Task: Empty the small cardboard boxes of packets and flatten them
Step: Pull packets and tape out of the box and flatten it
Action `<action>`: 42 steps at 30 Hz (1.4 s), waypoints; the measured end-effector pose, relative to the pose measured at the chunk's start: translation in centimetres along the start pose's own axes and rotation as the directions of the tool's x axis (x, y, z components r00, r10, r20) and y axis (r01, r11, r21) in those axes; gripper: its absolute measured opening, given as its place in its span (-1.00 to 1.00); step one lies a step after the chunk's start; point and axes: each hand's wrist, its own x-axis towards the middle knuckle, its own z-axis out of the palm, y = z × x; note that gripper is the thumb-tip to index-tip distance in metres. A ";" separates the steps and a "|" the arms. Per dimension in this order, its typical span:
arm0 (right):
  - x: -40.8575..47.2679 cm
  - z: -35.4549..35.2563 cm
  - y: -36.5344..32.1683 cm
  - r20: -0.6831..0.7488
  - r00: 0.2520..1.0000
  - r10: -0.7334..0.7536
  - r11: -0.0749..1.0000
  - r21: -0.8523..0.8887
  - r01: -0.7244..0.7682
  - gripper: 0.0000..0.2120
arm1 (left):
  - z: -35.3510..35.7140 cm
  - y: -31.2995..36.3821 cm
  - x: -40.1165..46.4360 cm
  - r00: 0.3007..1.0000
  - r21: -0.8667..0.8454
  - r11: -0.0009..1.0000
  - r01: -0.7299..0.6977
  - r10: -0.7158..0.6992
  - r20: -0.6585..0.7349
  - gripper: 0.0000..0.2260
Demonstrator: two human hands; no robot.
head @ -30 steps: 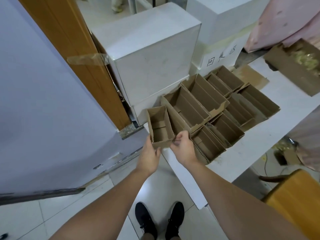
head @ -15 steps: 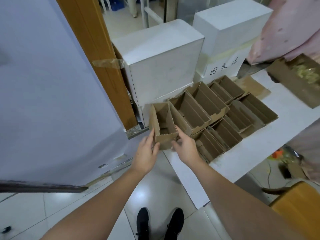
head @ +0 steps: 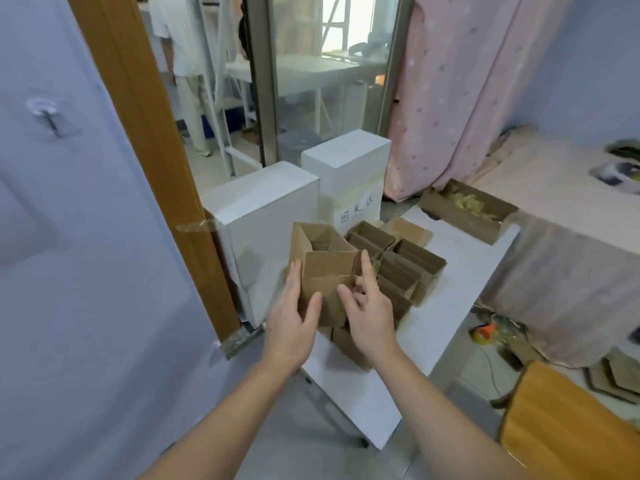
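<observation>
Two hands in view. Left hand (head: 292, 318) flat against the left face of one small cardboard box (head: 323, 271), fingers straight and pressed together, thumb lying across the near face. Right hand (head: 369, 313) spread at the box's right side, index finger extended up along the right edge, thumb on the near face, remaining fingers loosely bent. Box held raised above the near left corner of the white table (head: 460, 282), open top facing up and away, inner flaps visible, no packets discernible inside.

Cluster of open empty boxes (head: 401, 268) on the table directly behind and to the right of the held box; at least six counted, exact number not determinable because the hands and held box cover part of the group. One longer open cardboard carton (head: 464, 214) at the far end of the table, holding pale yellowish contents, too blurred to identify.

Two white blocks (head: 273, 216) stacked against the table's far left edge, the rear one bearing handwritten characters. Wooden door frame (head: 149, 161) to the left, lilac wall beside it. Glass door behind the blocks, one person standing beyond it. Pink curtain (head: 460, 88) at right. Pale tiled floor below. Orange-yellow surface (head: 568, 420) at lower right.
</observation>
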 end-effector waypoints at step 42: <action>17.7 -35.8 16.5 -0.027 0.999 0.039 0.985 -0.165 -0.043 -0.38 | 40.1 19.5 12.9 0.957 0.007 0.999 0.034 -0.035 0.287 -0.37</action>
